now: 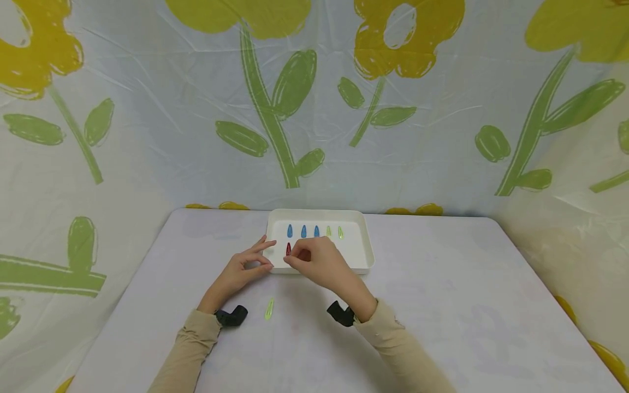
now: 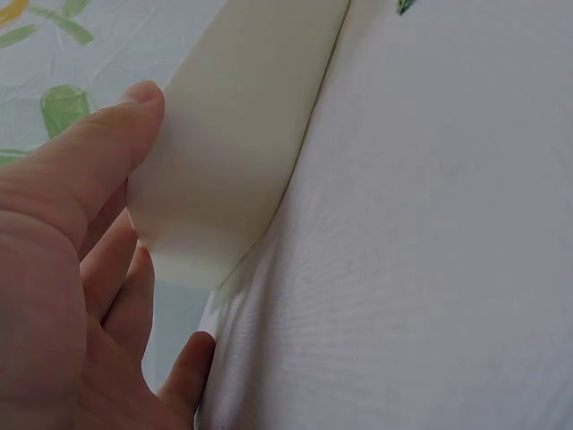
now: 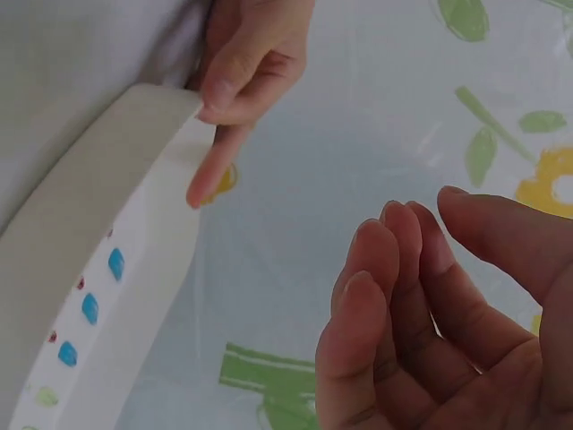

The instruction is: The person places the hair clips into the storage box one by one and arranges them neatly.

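A white tray [image 1: 363, 245] holds a row of three blue hair clips [image 1: 303, 231] and two light green hair clips [image 1: 334, 232]. Nearer the front lies a red hair clip [image 1: 288, 249]; small red bits beside the blue clips show in the right wrist view, mostly behind the tray wall. My left hand [image 1: 245, 267] grips the tray's front left corner, thumb on the outer wall [image 2: 233, 134]. Over the tray my right hand [image 1: 316, 262] hovers by the red clip, hiding part of the tray. Its bent fingers [image 3: 358, 296] and thumb have nothing between them.
Another light green hair clip [image 1: 269, 309] lies on the white-covered table [image 1: 442, 305], in front of the tray between my forearms. Black wrist cameras [image 1: 232, 316] sit on both wrists. A flower-printed curtain [image 1: 417, 120] stands behind the table and at its sides.
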A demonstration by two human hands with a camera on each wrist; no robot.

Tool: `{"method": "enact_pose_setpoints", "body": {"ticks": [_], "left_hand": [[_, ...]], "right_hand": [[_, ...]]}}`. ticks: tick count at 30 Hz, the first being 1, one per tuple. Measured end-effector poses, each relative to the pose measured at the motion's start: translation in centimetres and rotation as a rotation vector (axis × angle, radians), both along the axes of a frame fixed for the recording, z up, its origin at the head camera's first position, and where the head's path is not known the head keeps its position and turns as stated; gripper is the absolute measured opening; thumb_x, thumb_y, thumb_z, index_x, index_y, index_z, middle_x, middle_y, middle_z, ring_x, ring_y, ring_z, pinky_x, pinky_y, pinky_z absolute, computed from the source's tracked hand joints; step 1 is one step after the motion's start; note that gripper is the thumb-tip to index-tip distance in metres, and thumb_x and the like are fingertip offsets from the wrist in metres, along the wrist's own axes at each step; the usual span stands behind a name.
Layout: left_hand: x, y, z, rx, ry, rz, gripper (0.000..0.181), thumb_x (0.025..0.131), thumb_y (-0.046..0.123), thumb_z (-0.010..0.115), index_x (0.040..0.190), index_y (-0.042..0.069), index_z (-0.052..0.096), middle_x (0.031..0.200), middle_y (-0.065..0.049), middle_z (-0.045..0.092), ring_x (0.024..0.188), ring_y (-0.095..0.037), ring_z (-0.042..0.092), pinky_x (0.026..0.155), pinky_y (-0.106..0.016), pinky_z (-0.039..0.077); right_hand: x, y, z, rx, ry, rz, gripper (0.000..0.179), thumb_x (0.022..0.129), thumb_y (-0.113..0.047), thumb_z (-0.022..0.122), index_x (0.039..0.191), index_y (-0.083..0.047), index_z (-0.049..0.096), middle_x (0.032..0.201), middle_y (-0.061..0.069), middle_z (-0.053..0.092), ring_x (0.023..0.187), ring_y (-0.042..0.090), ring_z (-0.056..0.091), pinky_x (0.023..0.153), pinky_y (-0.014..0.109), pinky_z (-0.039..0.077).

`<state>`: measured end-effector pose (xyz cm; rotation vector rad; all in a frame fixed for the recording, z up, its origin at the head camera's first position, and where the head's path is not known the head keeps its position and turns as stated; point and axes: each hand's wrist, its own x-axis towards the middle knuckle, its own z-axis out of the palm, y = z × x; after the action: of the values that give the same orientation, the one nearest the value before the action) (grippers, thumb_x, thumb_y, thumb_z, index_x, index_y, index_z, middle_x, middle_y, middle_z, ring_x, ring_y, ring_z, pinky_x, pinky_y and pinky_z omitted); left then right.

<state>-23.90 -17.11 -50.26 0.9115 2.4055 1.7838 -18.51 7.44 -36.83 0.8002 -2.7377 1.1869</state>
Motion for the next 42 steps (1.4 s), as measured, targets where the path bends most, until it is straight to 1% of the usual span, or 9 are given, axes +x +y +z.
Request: {"method": "enact_pose_setpoints", "body": {"ticks": [2,6,13,18,22,24,30,37,42], "left_hand": [[-0.4,-0.1,-0.7,-0.003,0.01,0.0,0.006,0.091,0.014,0.074,0.094,0.01,0.077,0.149,-0.004,0.049,0.151,-0.029,0.016,0.118,-0.06,0.011],[-0.4,-0.1,-0.7,0.009,0.011,-0.011,0.005,0.091,0.011,0.073,0.094,0.01,0.077,0.149,-0.007,0.049,0.151,-0.029,0.016,0.117,-0.061,0.013],[-0.3,-0.2,-0.7,0.016,-0.008,-0.016,0.006,0.092,0.012,0.072,0.095,0.01,0.077,0.15,-0.005,0.048,0.151,-0.021,0.016,0.118,-0.057,0.012],[-0.4,-0.2,-0.8,0.012,-0.014,-0.012,0.006,0.091,0.012,0.073,0.095,0.012,0.077,0.15,-0.005,0.048,0.151,-0.025,0.015,0.118,-0.057,0.012],[-0.4,-0.3,-0.9,0.0,-0.011,-0.002,0.005,0.091,0.012,0.073,0.094,0.013,0.076,0.15,-0.004,0.048,0.151,-0.027,0.016,0.118,-0.057,0.012],[-0.4,-0.3,-0.9,-0.005,-0.008,-0.003,0.005,0.091,0.013,0.073,0.094,0.014,0.076,0.15,-0.003,0.048,0.151,-0.028,0.016,0.119,-0.056,0.013],[-0.4,-0.3,-0.8,-0.006,-0.006,-0.008,0.006,0.092,0.015,0.072,0.096,0.012,0.077,0.151,-0.002,0.048,0.151,-0.029,0.016,0.119,-0.054,0.013],[-0.5,-0.3,-0.7,-0.015,0.004,0.004,0.007,0.091,0.014,0.074,0.095,0.009,0.077,0.15,-0.002,0.048,0.151,-0.031,0.016,0.119,-0.055,0.012],[-0.4,-0.2,-0.7,-0.017,-0.001,0.005,0.007,0.09,0.014,0.074,0.094,0.008,0.076,0.15,-0.002,0.048,0.151,-0.032,0.016,0.119,-0.056,0.012]], "right_hand": [[0.3,-0.6,-0.5,0.022,-0.009,0.001,0.015,0.089,-0.016,0.074,0.075,-0.013,0.07,0.065,-0.009,0.061,0.058,0.005,0.053,0.054,0.021,0.046],[0.6,-1.7,-2.0,0.075,-0.061,-0.001,0.018,0.089,-0.018,0.074,0.073,-0.013,0.07,0.062,-0.011,0.058,0.056,0.004,0.05,0.052,0.02,0.043],[1.1,-3.7,-4.2,0.17,-0.161,-0.007,0.024,0.088,-0.022,0.075,0.067,-0.012,0.07,0.054,-0.011,0.053,0.05,0.003,0.043,0.047,0.017,0.036],[1.4,-4.7,-5.4,0.254,-0.229,-0.021,0.027,0.087,-0.026,0.077,0.065,-0.011,0.071,0.052,-0.011,0.053,0.048,0.004,0.043,0.045,0.018,0.035],[1.5,-5.2,-6.5,0.263,-0.316,-0.045,0.031,0.085,-0.028,0.079,0.063,-0.01,0.068,0.051,-0.007,0.052,0.049,0.007,0.044,0.044,0.021,0.035],[1.4,-5.4,-6.9,0.265,-0.342,-0.062,0.031,0.083,-0.027,0.081,0.062,-0.01,0.066,0.052,-0.006,0.053,0.049,0.008,0.045,0.044,0.022,0.036],[1.6,-5.8,-7.2,0.325,-0.337,-0.089,0.026,0.077,-0.024,0.085,0.065,-0.009,0.068,0.056,-0.006,0.057,0.053,0.009,0.05,0.048,0.023,0.041],[1.6,-5.8,-7.2,0.322,-0.357,-0.097,0.024,0.077,-0.022,0.086,0.065,-0.008,0.07,0.056,-0.006,0.058,0.054,0.009,0.051,0.048,0.023,0.041],[1.5,-5.6,-7.5,0.292,-0.383,-0.097,0.025,0.077,-0.021,0.086,0.065,-0.008,0.07,0.056,-0.005,0.058,0.052,0.01,0.05,0.046,0.023,0.04]]}}
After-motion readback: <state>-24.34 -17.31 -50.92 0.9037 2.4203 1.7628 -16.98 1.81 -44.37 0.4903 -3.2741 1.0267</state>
